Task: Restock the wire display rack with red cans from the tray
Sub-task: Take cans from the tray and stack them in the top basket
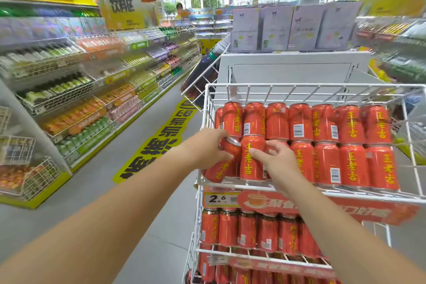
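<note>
The white wire display rack [311,87] stands right of centre, its top shelf stacked two layers high with red cans [327,143] bearing yellow lettering. At the shelf's front left corner my left hand [208,147] grips a tilted red can [222,167], silver rim pointing up and right. Beside it an upright red can [251,160] stands in the lower layer, and my right hand [280,160] holds it with thumb on its front and fingers curled behind. No tray is in view.
Lower rack shelves hold more red cans [253,230] behind a price strip [221,199] marked 2.6. Long drink shelves [92,90] line the aisle on the left. Pale cartons [292,27] sit behind the rack. A yellow floor sticker [156,143] runs along the grey floor.
</note>
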`<move>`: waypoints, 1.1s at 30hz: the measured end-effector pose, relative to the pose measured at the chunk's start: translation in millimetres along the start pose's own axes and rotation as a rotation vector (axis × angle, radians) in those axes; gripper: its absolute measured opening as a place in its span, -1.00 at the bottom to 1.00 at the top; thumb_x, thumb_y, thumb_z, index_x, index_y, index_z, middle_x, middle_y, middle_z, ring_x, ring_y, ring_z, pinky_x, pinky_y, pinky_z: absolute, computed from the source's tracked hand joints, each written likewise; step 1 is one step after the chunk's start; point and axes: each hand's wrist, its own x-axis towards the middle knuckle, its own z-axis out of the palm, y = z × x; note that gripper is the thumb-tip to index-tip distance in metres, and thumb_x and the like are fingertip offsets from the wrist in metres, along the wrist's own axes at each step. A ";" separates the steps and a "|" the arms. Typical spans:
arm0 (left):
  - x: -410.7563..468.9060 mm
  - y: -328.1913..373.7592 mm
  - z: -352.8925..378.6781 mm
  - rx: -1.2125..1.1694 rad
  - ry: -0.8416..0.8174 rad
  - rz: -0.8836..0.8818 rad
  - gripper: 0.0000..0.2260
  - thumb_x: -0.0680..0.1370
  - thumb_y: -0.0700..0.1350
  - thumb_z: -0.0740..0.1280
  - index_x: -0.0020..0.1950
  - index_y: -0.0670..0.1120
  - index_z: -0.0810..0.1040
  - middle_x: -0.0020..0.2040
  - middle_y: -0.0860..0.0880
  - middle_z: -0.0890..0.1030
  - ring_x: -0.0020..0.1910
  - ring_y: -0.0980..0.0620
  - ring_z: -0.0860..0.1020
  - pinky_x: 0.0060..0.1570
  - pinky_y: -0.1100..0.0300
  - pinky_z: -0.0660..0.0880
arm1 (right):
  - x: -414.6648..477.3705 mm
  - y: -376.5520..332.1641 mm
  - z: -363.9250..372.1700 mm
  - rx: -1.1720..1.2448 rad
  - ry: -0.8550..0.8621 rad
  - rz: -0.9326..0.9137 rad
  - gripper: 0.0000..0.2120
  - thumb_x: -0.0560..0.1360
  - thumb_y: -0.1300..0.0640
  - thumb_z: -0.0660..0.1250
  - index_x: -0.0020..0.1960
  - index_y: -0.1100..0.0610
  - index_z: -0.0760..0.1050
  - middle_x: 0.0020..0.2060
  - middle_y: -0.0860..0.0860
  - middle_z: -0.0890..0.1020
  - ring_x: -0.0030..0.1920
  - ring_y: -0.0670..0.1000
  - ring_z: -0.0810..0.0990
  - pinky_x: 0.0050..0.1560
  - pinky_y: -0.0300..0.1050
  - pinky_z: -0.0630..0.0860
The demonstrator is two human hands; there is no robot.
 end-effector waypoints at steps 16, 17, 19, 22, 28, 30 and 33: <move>10.8 -27.1 8.3 0.586 0.230 0.177 -0.49 0.56 0.35 0.15 0.25 0.02 0.57 0.11 0.01 0.59 0.15 -0.11 0.40 0.14 0.03 0.32 | 3.0 2.1 2.3 -0.077 -0.085 -0.034 -0.65 0.50 0.09 0.48 0.25 -0.01 0.48 0.03 -0.14 0.60 0.01 -0.12 0.60 0.01 -0.15 0.56; 11.3 -29.2 10.9 0.566 0.243 0.167 -0.49 0.56 0.35 0.15 0.27 0.03 0.57 0.14 0.01 0.57 0.17 -0.12 0.40 0.15 0.02 0.30 | 3.3 1.7 1.7 -0.063 -0.088 -0.027 -0.62 0.52 0.12 0.46 0.30 0.02 0.49 0.05 -0.13 0.60 0.04 -0.07 0.60 0.09 -0.07 0.57; 13.3 -30.2 17.0 0.502 0.277 0.136 -0.53 0.57 0.33 0.18 0.30 0.07 0.58 0.19 0.01 0.56 0.18 -0.14 0.39 0.17 -0.02 0.29 | 5.6 0.9 -0.6 -0.037 -0.117 -0.015 -0.71 0.53 0.16 0.44 0.23 0.01 0.53 0.12 -0.08 0.63 0.13 -0.01 0.62 0.24 0.07 0.55; 15.3 -32.1 18.0 0.406 0.268 0.054 -0.59 0.59 0.31 0.18 0.32 0.16 0.56 0.25 0.07 0.52 0.23 -0.13 0.36 0.24 -0.05 0.26 | 8.0 1.5 -3.4 -0.036 -0.149 -0.005 -0.76 0.54 0.16 0.43 0.18 0.00 0.53 0.14 -0.05 0.65 0.14 0.00 0.63 0.24 0.05 0.54; 18.6 -10.0 13.0 0.369 0.007 -0.123 -0.36 0.41 0.53 0.15 0.21 0.05 0.39 0.03 0.06 0.58 0.22 -0.14 0.42 0.36 -0.27 0.16 | 10.5 0.2 -6.7 -0.171 -0.150 -0.074 -0.52 0.55 0.09 0.42 0.43 -0.09 0.40 0.26 -0.08 0.48 0.28 -0.04 0.49 0.17 -0.05 0.53; 21.7 -1.3 18.6 0.255 0.014 -0.221 -0.37 0.40 0.50 0.23 0.20 0.03 0.36 0.08 0.02 0.61 0.27 -0.19 0.45 0.42 -0.38 0.07 | 10.9 -0.7 -7.8 -0.205 -0.138 -0.092 -0.46 0.55 0.08 0.42 0.49 -0.11 0.36 0.37 0.03 0.42 0.42 0.04 0.39 0.29 0.04 0.48; 22.2 -2.6 24.6 0.091 0.109 -0.239 -0.54 0.46 0.39 0.30 0.11 0.07 0.37 -0.03 0.08 0.59 0.24 -0.17 0.48 0.43 -0.44 0.02 | 10.1 -2.2 -8.5 -0.187 -0.153 -0.095 -0.45 0.55 0.11 0.42 0.49 -0.10 0.35 0.30 -0.02 0.43 0.34 0.04 0.46 0.18 -0.03 0.53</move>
